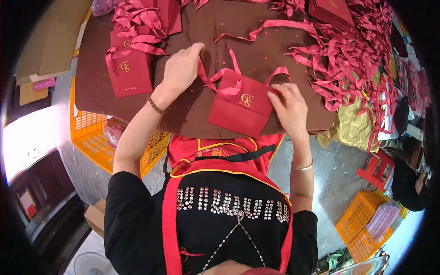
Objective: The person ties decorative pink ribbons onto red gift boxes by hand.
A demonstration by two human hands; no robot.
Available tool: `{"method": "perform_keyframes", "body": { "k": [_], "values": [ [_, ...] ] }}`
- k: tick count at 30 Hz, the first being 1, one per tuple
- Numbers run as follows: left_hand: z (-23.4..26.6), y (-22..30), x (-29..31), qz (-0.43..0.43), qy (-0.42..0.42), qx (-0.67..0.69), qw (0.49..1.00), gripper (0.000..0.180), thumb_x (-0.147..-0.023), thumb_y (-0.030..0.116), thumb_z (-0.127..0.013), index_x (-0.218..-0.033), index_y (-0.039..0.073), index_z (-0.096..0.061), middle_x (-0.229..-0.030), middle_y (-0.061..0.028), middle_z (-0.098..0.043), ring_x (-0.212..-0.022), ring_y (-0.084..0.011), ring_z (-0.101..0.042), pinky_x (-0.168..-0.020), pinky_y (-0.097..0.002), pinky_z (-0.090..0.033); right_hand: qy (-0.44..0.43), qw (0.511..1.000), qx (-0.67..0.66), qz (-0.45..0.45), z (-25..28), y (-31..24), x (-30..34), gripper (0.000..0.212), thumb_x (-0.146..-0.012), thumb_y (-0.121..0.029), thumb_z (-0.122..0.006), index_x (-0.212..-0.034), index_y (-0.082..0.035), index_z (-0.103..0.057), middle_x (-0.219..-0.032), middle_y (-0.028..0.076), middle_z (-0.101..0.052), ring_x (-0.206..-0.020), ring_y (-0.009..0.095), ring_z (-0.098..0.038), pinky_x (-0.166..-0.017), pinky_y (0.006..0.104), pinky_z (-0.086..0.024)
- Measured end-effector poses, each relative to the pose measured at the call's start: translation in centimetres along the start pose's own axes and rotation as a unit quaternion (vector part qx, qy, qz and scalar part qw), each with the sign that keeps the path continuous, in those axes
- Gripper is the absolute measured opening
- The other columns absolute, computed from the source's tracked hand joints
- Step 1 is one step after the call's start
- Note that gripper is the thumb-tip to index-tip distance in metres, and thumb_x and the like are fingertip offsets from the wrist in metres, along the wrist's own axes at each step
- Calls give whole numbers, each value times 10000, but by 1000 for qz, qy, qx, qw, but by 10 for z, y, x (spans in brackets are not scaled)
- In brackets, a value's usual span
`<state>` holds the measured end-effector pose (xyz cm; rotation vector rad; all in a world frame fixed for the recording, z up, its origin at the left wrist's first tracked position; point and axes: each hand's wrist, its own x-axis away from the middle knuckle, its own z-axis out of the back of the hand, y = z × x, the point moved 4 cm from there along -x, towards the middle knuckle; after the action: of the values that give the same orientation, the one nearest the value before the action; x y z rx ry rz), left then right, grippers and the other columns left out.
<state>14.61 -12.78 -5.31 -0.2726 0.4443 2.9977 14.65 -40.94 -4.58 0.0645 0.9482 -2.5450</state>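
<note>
A small dark-red paper gift bag (236,110) with a gold emblem lies tilted on the brown-covered table (185,107) near its front edge. Pink-red ribbon (205,75) loops from its top. My left hand (181,68) is raised to the left of the bag, its fingers closed on that ribbon by the thumb and forefinger. At the bag's right edge, my right hand (292,107) grips the side, thumb on the front and fingers curled by a second ribbon loop (280,71). What lies under those fingers is hidden.
Stacked red bags with ribbons (131,78) lie at the left of the table. A heap of loose ribbon handles (348,68) covers the right side and hangs over the edge, with more bags (331,13) behind. Orange crates (94,133) (360,213) stand on the floor.
</note>
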Motion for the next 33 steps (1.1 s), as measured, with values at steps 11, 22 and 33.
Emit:
{"method": "perform_keyframes", "body": {
  "k": [11,22,33],
  "values": [
    [16,71,8,-5,25,377,926,180,-831,18,-594,-1006,34,-631,-892,-138,-648,-779,-253,-649,-685,-310,-513,-58,997,3,-40,-17,3,11,376,-768,-252,-695,-1101,-107,-598,-1044,40,-538,-639,170,-564,-625,316,-489],
    [-9,116,16,-155,48,185,969,211,-773,74,-639,-981,61,-606,-943,-63,-577,-889,-255,-540,-768,-367,-414,-62,996,-26,-61,-19,2,8,350,-724,-209,-726,-1028,-100,-591,-985,47,-531,-605,176,-537,-617,333,-477],
    [-50,117,33,-268,-17,69,961,109,-767,177,-568,-861,125,-581,-857,-13,-514,-850,-183,-498,-756,-361,-348,-135,983,-105,-66,-14,9,0,321,-684,-94,-717,-949,-21,-551,-941,88,-512,-672,192,-530,-660,321,-454]
  ]
}}
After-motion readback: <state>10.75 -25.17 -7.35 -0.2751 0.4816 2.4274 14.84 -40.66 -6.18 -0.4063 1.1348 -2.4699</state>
